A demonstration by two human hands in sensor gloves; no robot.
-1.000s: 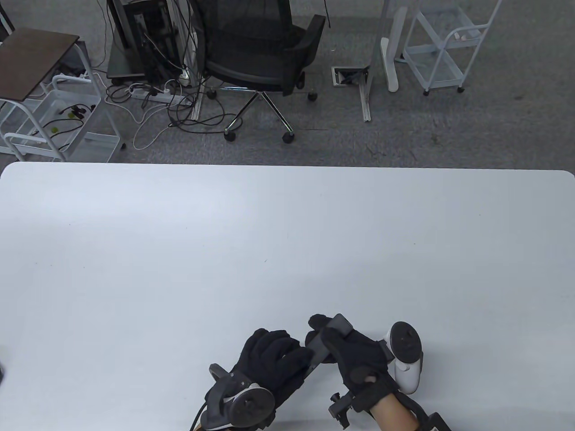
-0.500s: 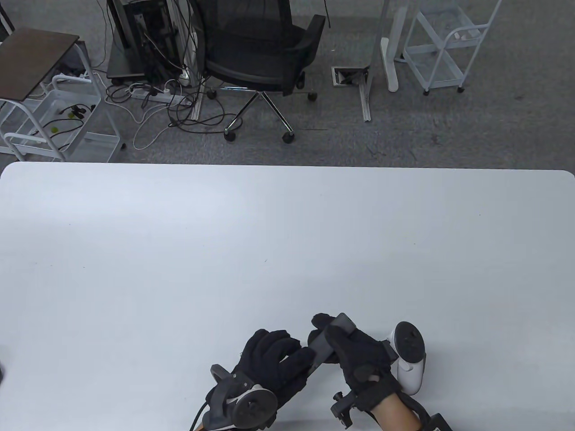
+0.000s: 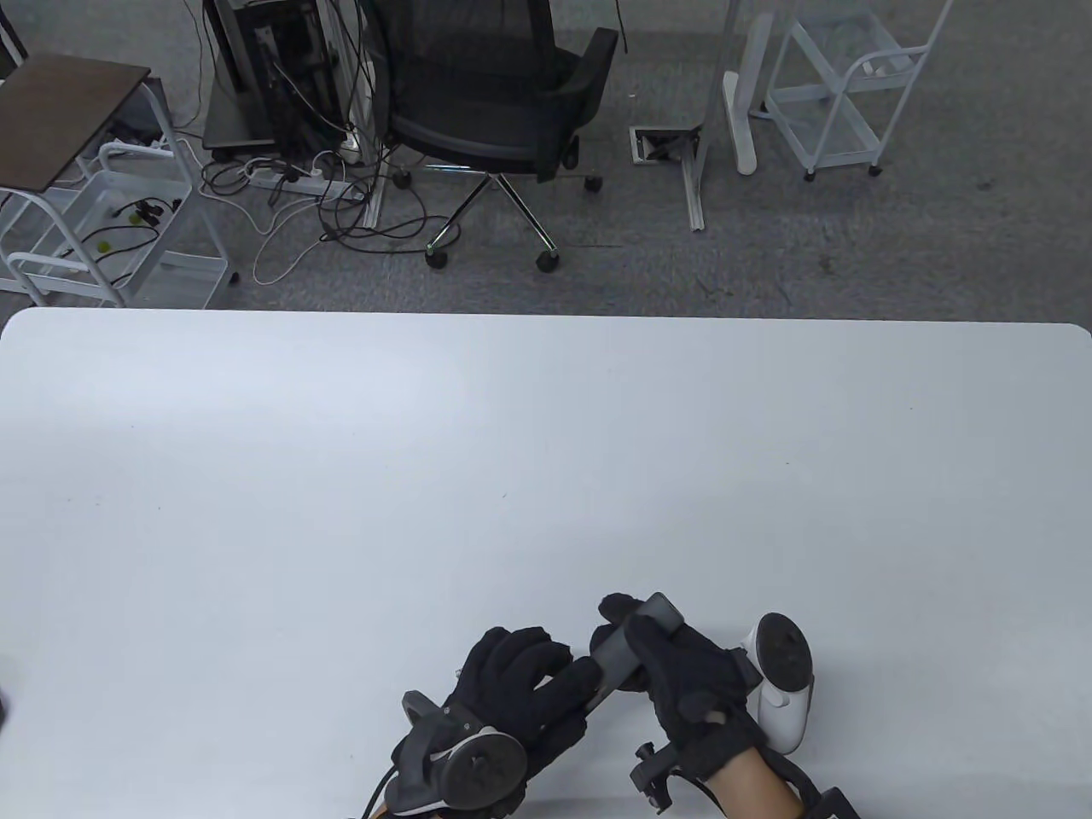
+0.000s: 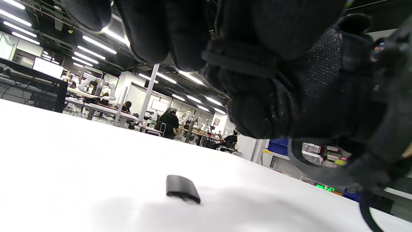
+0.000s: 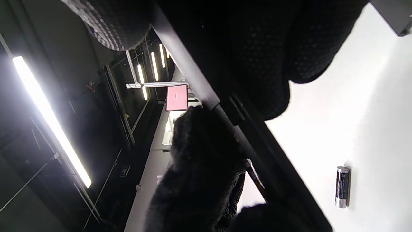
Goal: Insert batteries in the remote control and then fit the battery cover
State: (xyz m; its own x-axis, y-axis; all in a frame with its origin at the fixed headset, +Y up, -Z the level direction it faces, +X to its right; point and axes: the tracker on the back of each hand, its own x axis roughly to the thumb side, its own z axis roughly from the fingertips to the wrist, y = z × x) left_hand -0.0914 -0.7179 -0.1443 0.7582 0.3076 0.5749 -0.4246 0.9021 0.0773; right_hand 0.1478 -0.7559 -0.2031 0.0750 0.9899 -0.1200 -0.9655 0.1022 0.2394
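Observation:
A dark grey remote control (image 3: 621, 648) is held just above the table near its front edge. My right hand (image 3: 636, 633) grips its far end from above. My left hand (image 3: 582, 678) holds its near end, fingers laid over it. In the right wrist view the remote's edge (image 5: 196, 83) runs diagonally and a left-hand finger (image 5: 206, 151) presses against it. One loose battery (image 5: 342, 186) lies on the table below. In the left wrist view the small dark battery cover (image 4: 182, 189) lies flat on the table. Neither shows in the table view.
The white table (image 3: 512, 444) stretches far beyond the hands. Past its far edge stand an office chair (image 3: 503, 94), a cable tangle (image 3: 299, 188) and white carts (image 3: 845, 94) on the floor.
The right hand and the remote have shifted slightly to the right. The left hand has barely moved and still holds the near end.

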